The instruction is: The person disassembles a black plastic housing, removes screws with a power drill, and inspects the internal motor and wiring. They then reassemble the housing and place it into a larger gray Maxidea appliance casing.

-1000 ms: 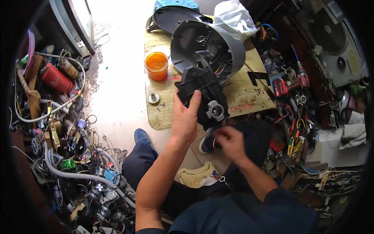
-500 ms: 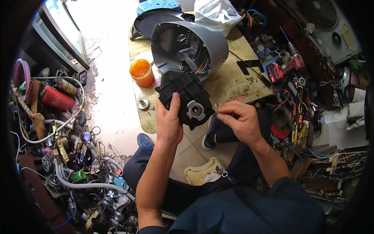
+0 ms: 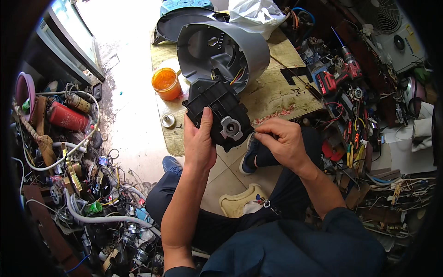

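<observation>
My left hand (image 3: pixel 199 141) grips a black plastic gear housing (image 3: pixel 217 108) from below, its thumb lying on the top face. A grey metal hub with a round hole (image 3: pixel 230 128) sits on the housing's near end. At the housing's right corner, the thumb and fingertips of my right hand (image 3: pixel 282 141) are pinched together; whatever they hold is too small to make out. Behind the housing, a grey rounded appliance shell (image 3: pixel 254 51) lies on the table with its hollow side facing me, and coloured wires (image 3: pixel 238 76) show inside it.
On the wooden table (image 3: pixel 272 104) stand an orange tub of grease (image 3: pixel 166 84) and a small round metal part (image 3: pixel 168 120). A long screwdriver (image 3: pixel 313 90) lies near its right edge. A red cordless drill (image 3: pixel 339 78) is farther right. Tangled wires and parts (image 3: pixel 115 203) cover the floor at left.
The view has shifted slightly. Both hands keep almost the same position on the housing, with the right fingertips still pinched at its corner.
</observation>
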Motion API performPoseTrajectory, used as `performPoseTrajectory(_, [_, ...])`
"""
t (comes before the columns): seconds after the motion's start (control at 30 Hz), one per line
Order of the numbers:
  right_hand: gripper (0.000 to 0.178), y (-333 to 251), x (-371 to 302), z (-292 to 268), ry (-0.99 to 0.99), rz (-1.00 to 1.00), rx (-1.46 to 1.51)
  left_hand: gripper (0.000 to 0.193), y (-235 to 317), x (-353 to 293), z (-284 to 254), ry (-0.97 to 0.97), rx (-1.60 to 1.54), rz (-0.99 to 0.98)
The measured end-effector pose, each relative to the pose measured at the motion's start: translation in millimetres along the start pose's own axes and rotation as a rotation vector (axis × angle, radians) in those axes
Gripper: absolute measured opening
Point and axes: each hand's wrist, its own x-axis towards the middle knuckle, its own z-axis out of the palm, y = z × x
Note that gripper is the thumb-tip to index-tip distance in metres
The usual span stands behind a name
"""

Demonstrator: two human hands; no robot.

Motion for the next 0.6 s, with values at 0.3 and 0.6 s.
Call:
performPoseTrajectory(0.3, [0.009, -2, 9, 3, 0.02, -0.26, -0.338, 0.045, 0, 1, 1, -0.021, -0.028, 0.007])
performPoseTrajectory(0.6, [0.012, 1, 12, -2, -0.05, -0.235, -0.305, 0.043, 1, 2, 1, -0.026, -0.029, 0.01])
